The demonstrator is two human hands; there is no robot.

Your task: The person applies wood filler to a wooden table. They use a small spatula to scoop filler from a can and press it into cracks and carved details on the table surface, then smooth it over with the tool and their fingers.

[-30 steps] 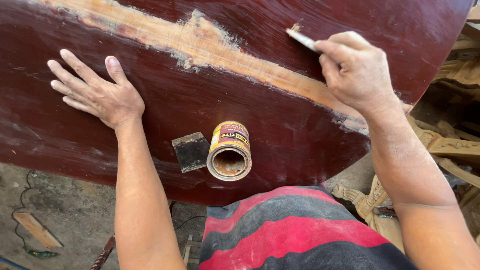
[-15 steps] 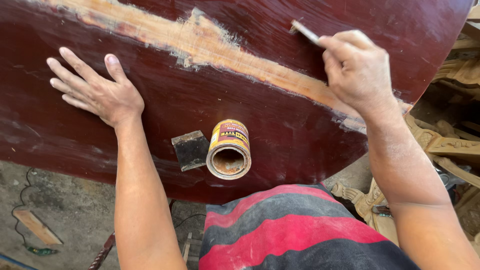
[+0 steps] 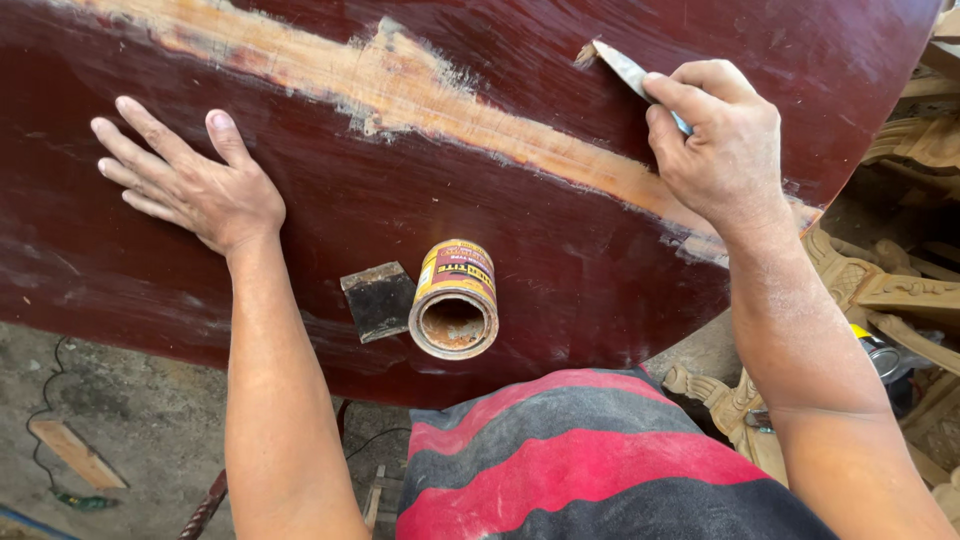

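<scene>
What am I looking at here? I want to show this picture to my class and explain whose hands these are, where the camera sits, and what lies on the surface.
The camera sits on a person's head and looks down, so both bare hands are that person's own. The left hand lies flat, fingers spread, on a dark red wooden tabletop. A pale strip runs across it where the red finish is gone. The right hand grips a thin putty knife with some paste on its tip, touching the wood. Near the edge stand an open can and beside it a small dark scraper. The striped shirt is the person's.

Grey concrete floor (image 3: 120, 430), carved pale wooden furniture (image 3: 900, 290), daylight
</scene>
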